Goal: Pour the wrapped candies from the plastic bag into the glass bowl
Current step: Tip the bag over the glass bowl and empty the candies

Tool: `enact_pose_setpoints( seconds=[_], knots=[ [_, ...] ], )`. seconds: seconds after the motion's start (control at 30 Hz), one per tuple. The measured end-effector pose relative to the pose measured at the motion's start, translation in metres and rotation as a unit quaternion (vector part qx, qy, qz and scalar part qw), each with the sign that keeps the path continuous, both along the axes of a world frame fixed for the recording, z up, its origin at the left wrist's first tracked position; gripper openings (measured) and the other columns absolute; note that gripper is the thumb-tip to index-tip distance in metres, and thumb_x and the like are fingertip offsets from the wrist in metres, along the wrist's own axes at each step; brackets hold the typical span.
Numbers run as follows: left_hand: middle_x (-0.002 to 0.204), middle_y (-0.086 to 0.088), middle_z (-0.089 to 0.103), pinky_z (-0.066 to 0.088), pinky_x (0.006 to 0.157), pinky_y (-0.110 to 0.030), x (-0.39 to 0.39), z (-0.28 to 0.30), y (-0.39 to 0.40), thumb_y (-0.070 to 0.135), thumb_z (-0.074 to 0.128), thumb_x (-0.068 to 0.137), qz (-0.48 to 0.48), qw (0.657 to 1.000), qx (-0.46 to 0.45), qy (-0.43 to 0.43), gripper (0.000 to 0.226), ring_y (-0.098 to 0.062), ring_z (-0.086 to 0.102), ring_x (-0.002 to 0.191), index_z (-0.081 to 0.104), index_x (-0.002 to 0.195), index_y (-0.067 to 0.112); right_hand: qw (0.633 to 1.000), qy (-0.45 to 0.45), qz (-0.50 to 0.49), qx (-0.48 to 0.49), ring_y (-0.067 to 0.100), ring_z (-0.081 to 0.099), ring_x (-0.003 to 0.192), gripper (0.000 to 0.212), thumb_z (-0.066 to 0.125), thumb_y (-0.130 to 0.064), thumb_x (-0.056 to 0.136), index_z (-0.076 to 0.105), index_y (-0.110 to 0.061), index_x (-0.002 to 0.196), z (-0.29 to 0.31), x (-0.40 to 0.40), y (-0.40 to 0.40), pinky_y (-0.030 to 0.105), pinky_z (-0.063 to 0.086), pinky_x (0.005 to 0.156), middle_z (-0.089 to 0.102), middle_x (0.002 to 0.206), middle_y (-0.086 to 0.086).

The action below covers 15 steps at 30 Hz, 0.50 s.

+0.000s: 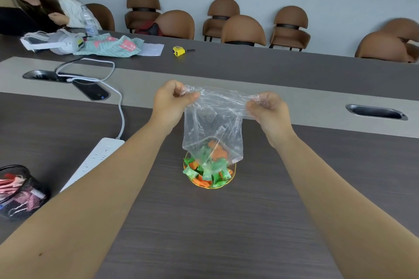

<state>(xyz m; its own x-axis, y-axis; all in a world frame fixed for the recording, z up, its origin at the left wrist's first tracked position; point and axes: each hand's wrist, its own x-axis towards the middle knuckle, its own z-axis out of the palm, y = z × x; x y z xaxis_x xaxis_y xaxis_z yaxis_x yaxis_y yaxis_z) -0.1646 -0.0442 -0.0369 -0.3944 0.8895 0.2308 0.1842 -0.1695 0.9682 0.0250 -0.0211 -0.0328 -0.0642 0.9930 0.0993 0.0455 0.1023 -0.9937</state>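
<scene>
L hand [170,99] & R hand [266,108] each pinch a top corner of clear plastic bag [213,124], held above glass bowl [232,179]; wrapped candies [204,172] fill bowl. Power strip [95,161] at 9 o'clock.

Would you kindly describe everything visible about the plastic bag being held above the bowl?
The plastic bag is thin, clear and crinkled. The left hand and the right hand each pinch an upper corner, stretching its top edge between them, so it hangs over the glass bowl. Green and orange wrapped candies show through its lower end and fill the bowl beneath. Whether that end is open cannot be told.
</scene>
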Motion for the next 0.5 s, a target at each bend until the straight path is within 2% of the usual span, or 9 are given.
enact_pose_setpoints(
  seconds=[0.1,0.17,0.23,0.3,0.4,0.47,0.5],
  knots=[
    [0.064,0.004,0.042,0.040,0.053,-0.002,0.007,0.005,-0.007,0.005,0.066,0.076,0.013,0.999,0.039,-0.002,0.033,-0.004,0.045,0.061,0.041,0.061,0.021,0.999,-0.018,0.001,0.038,0.011,0.053,0.072,0.025,0.056,0.002,0.082,0.049,-0.019,0.069,0.007,0.005,-0.004,0.023,0.046,0.075,0.054,0.073,-0.001],
    [0.063,0.006,0.043,0.040,0.057,-0.005,0.016,0.006,-0.013,0.004,0.066,0.075,0.009,0.998,0.068,-0.007,0.033,0.003,0.047,0.057,0.042,0.061,0.022,0.997,-0.028,-0.003,0.066,0.006,0.055,0.071,0.027,0.056,0.002,0.082,0.050,-0.021,0.069,0.012,0.016,-0.009,0.016,0.046,0.070,0.054,0.075,-0.005],
    [0.065,0.007,0.045,0.040,0.062,-0.011,0.033,0.001,-0.019,0.006,0.066,0.075,-0.013,0.997,0.073,0.006,0.032,0.001,0.048,0.060,0.043,0.062,0.024,0.996,-0.044,-0.010,0.082,-0.009,0.057,0.065,0.028,0.055,0.002,0.082,0.050,-0.022,0.069,0.015,0.033,-0.017,0.004,0.044,0.062,0.054,0.075,-0.008],
    [0.066,0.007,0.046,0.039,0.062,-0.013,0.054,-0.010,-0.025,0.009,0.068,0.074,-0.040,0.997,0.051,0.030,0.031,-0.001,0.047,0.063,0.044,0.063,0.026,0.994,-0.071,-0.022,0.076,-0.017,0.055,0.057,0.024,0.056,0.000,0.083,0.052,-0.019,0.069,0.010,0.058,-0.025,0.000,0.041,0.056,0.054,0.074,-0.009],
    [0.071,0.006,0.050,0.040,0.065,-0.018,0.092,-0.038,-0.032,0.012,0.071,0.072,-0.085,0.994,-0.005,0.062,0.031,-0.009,0.051,0.070,0.045,0.066,0.028,0.984,-0.162,-0.061,0.033,0.000,0.058,0.069,0.002,0.059,-0.009,0.082,0.059,-0.010,0.081,-0.015,0.101,-0.037,0.008,0.043,0.061,0.057,0.075,-0.006],
    [0.080,0.005,0.053,0.042,0.071,-0.020,0.119,-0.061,-0.037,0.010,0.071,0.071,-0.124,0.988,-0.047,0.078,0.030,-0.015,0.055,0.080,0.045,0.075,0.024,0.972,-0.223,-0.079,0.000,0.016,0.057,0.082,0.006,0.059,-0.014,0.082,0.060,-0.012,0.087,-0.038,0.129,-0.045,0.021,0.044,0.067,0.061,0.086,0.000],
    [0.084,0.006,0.052,0.043,0.074,-0.020,0.131,-0.074,-0.039,0.010,0.071,0.071,-0.140,0.983,-0.067,0.093,0.032,-0.014,0.055,0.085,0.044,0.084,0.021,0.964,-0.253,-0.083,-0.019,0.019,0.056,0.084,0.010,0.058,-0.016,0.083,0.060,-0.011,0.091,-0.049,0.141,-0.050,0.024,0.043,0.065,0.061,0.092,0.002]
  ],
)
